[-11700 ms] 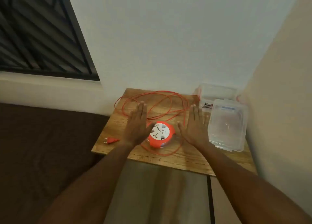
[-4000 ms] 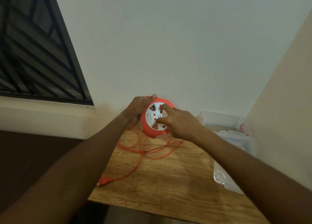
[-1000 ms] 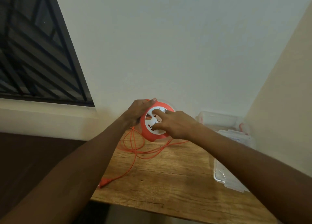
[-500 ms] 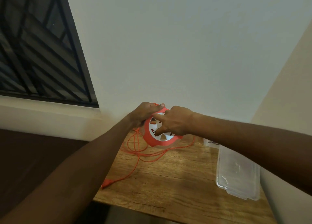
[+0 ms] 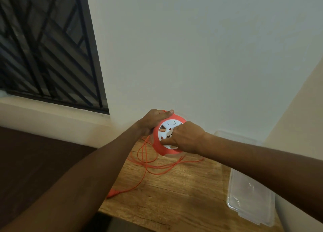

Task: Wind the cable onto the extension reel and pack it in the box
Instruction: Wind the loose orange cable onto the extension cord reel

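Note:
I hold the round orange extension reel (image 5: 160, 147) with its white socket face tilted toward me, lifted above the wooden table (image 5: 174, 196). My left hand (image 5: 153, 119) grips its upper left rim. My right hand (image 5: 185, 138) covers the white face, a finger pressed into it near the lower left. Loose orange cable (image 5: 148, 163) hangs from the reel in loops onto the table and ends in an orange plug (image 5: 111, 194) at the table's left edge. The clear plastic box (image 5: 230, 135) stands at the back right, partly hidden by my right arm.
A clear plastic lid (image 5: 250, 202) lies on the right of the table against the side wall. A white wall rises directly behind the table. A dark barred window (image 5: 43, 44) is up left, and dark floor lies left of the table.
The white face of the reel has turned under my right hand, whose finger has swung from top to lower left. The cable loops on the table have shrunk slightly.

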### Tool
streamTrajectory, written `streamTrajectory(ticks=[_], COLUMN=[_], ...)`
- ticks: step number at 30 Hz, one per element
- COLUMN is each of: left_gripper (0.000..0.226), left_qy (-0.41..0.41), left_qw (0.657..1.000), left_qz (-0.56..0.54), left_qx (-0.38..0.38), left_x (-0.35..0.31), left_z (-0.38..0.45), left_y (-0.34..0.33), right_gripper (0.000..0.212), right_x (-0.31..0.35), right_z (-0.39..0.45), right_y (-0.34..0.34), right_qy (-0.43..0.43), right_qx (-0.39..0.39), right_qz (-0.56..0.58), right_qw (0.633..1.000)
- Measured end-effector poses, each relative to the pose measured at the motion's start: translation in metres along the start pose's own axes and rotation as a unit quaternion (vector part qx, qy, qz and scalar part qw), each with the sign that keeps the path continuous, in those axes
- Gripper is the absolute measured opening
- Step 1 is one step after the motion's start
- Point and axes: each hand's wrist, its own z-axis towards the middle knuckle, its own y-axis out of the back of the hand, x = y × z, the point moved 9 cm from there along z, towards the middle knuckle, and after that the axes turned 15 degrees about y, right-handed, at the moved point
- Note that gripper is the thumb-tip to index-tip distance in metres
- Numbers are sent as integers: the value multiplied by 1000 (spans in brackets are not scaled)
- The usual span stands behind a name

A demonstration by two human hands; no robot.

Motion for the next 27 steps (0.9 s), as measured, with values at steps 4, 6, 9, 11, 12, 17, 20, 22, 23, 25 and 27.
streamTrajectory(ticks=[4,6,9,11,12,17,20,22,23,25,27], left_gripper=[42,42,40,40,40,40,45,42,42,45,42], left_qy=[6,7,-1,-1,0,-10,-16,-16,-15,-14,-23], left_qw=[1000,1000,1000,1000,1000,999,999,999,998,999,1000], left_qz=[20,16,-2,-6,-7,17,25,38,42,27,-2], left_qx=[-4,-1,19,26,29,30,33,35,34,27,11], left_x=[6,6,2,-3,-4,-15,-18,-19,-18,-15,-13], left_z=[-1,-1,-4,-4,-4,-3,-3,-3,-3,-1,0], left_y=[3,5,3,0,-2,-12,-12,-13,-13,-10,-6], right_gripper=[49,48,46,43,44,51,49,47,47,54,63], right_x=[-4,-8,-5,-4,-6,-10,-7,-4,-4,-10,-21], right_z=[-8,-12,-10,-7,-5,3,5,7,7,6,5], right_y=[-15,-16,-8,-3,-3,-13,-9,-5,-3,-3,-6], right_qy=[51,56,79,96,96,92,104,121,126,108,44], right_qx=[66,72,43,41,53,128,130,114,101,68,30], right_qz=[-3,-29,-73,-89,-86,-85,-97,-113,-119,-114,-80], right_qw=[997,995,993,991,990,984,981,980,980,985,995])
